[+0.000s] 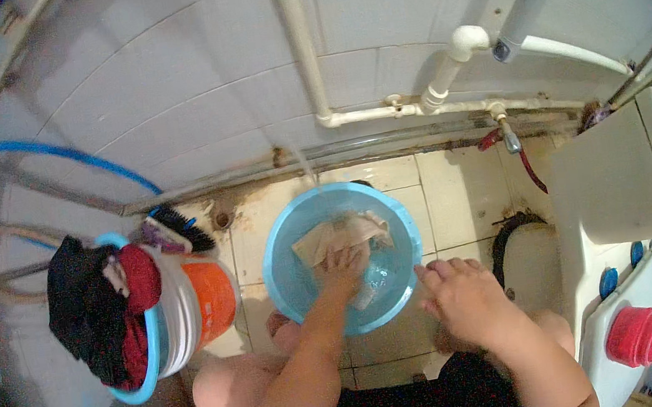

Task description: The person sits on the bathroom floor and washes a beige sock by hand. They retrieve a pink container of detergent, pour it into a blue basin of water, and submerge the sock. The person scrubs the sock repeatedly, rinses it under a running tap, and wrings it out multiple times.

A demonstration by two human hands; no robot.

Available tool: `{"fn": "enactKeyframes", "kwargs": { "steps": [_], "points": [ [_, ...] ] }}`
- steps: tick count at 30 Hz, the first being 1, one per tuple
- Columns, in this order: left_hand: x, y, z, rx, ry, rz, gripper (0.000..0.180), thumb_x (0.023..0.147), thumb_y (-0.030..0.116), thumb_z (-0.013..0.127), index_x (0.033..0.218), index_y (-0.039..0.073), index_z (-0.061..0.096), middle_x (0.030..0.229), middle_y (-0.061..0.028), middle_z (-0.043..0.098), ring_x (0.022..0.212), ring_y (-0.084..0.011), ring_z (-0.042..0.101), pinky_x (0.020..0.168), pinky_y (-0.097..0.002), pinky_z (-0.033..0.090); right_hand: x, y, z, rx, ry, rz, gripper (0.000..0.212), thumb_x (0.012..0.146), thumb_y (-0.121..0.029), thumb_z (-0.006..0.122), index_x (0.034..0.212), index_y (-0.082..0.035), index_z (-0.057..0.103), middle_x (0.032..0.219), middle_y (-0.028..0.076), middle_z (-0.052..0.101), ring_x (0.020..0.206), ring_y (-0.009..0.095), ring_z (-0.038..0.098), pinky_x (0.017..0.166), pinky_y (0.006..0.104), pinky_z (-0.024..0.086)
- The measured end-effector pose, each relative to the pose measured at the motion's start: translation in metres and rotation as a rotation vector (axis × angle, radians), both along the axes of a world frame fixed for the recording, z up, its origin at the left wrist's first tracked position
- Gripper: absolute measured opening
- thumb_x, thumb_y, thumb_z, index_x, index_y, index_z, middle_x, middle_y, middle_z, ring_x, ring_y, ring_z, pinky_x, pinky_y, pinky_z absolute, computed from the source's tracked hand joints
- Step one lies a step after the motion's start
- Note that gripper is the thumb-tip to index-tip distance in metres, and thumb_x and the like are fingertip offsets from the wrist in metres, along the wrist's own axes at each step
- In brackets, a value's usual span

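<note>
The left hand is down inside the basin, its fingers spread over the lower edge of a pale cloth. Whether that grip is closed on the fabric or only pressing it, I cannot tell, since the fingertips blur into it. The right hand is just outside the basin's right rim, palm down, fingers half bent. Nothing shows in its grip, but its underside is hidden, so I cannot tell how far it is closed, or whether the fingertips touch the rim.

The cloth lies bunched toward the far side of the light blue basin, with water glinting nearer the right rim. The basin stands on the tiled floor, near its far edge along the wall.

The step in hand looks like working the wet cloth with the left hand alone. The next move seems to call for a surer hold on the cloth, and for the right hand to clear the rim if both are to share it.

Farther out, by the floor's left edge, are a blue tub with black clothes and red clothes, an orange bucket and a brush. A white tank stands at the right.
</note>
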State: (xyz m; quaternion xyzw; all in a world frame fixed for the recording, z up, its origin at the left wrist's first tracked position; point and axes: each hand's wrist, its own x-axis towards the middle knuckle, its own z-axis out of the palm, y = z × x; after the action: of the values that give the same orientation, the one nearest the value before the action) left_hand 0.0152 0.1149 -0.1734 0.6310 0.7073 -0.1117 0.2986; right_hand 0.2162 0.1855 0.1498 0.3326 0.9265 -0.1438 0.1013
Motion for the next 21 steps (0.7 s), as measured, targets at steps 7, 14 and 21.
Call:
{"fn": "enactKeyframes", "kwargs": {
  "steps": [7,14,21],
  "points": [
    [-0.01,-0.027,0.01,-0.104,0.013,0.034,0.06,0.085,0.05,0.042,0.138,0.025,0.029,0.147,-0.0054,0.016,0.135,-0.0347,0.009,0.102,-0.0629,0.014,0.002,0.001,-0.006,-0.066,0.057,-0.003,0.045,0.081,-0.031,0.057,0.116,-0.004,0.051,0.098,0.012,0.056,0.093,0.027,0.057,0.08,0.0396,0.046],
    [-0.023,0.018,-0.005,-0.031,-0.797,0.545,0.039,0.087,0.032,0.051,0.118,0.009,0.054,0.109,-0.0164,0.059,0.102,-0.033,0.055,0.088,-0.0404,0.042,-0.013,0.005,-0.012,-0.136,0.027,0.0,0.044,0.083,-0.031,0.055,0.117,-0.004,0.05,0.101,0.013,0.056,0.096,0.028,0.055,0.082,0.0399,0.045],
    [-0.068,0.035,0.003,0.348,-0.185,0.668,0.055,0.085,0.032,0.055,0.132,0.011,0.036,0.132,-0.0199,0.037,0.119,-0.0363,0.038,0.092,-0.0484,0.037,-0.008,0.002,-0.009,-0.154,-0.001,-0.022,0.044,0.084,-0.03,0.054,0.119,-0.004,0.049,0.104,0.013,0.056,0.1,0.028,0.053,0.085,0.041,0.043]
  ]
}}
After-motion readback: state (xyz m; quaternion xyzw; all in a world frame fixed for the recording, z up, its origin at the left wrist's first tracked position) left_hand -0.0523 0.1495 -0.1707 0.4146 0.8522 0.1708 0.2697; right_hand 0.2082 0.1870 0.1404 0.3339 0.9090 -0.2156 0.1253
